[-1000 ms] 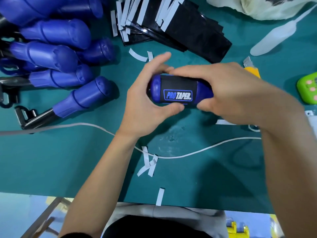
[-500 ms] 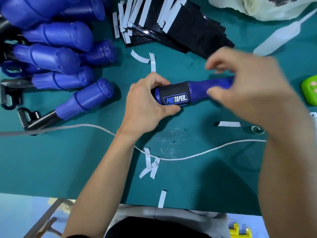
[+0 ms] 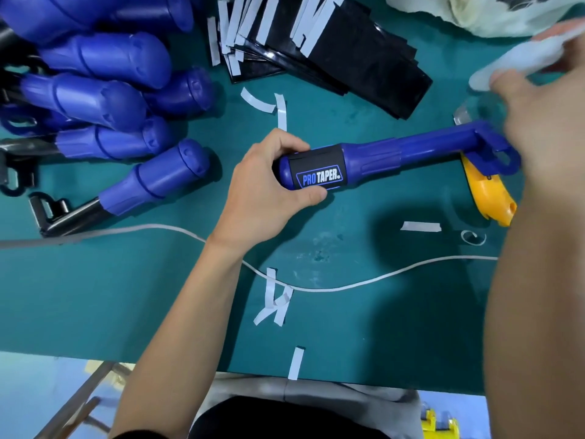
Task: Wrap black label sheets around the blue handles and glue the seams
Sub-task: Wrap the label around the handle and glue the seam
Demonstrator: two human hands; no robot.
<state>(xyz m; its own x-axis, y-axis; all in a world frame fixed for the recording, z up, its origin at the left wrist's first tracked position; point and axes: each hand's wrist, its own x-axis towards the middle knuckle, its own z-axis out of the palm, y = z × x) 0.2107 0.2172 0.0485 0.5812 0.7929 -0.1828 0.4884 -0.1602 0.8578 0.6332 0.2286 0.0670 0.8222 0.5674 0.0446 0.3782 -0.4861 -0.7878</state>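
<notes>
A blue handle (image 3: 411, 150) lies across the green mat with a black "PRO TAPER" label (image 3: 319, 172) wrapped round its thick end. My left hand (image 3: 262, 191) grips that end, thumb under the label. At the far right my right hand (image 3: 544, 128) is blurred, its thumb and fingers curled round a translucent white glue bottle (image 3: 519, 58). More black label sheets (image 3: 348, 49) with white backing strips are fanned out at the top centre.
A pile of unlabelled blue handles (image 3: 104, 99) fills the upper left. A yellow utility knife (image 3: 487, 191) lies under the handle's far end. A white cable (image 3: 348, 285) crosses the mat, with peeled white strips (image 3: 275, 299) scattered about. A pale bag (image 3: 459, 14) sits top right.
My right hand has left the labelled handle and moved up and right to the glue bottle. My left hand still holds the handle, which now lies uncovered along its length.
</notes>
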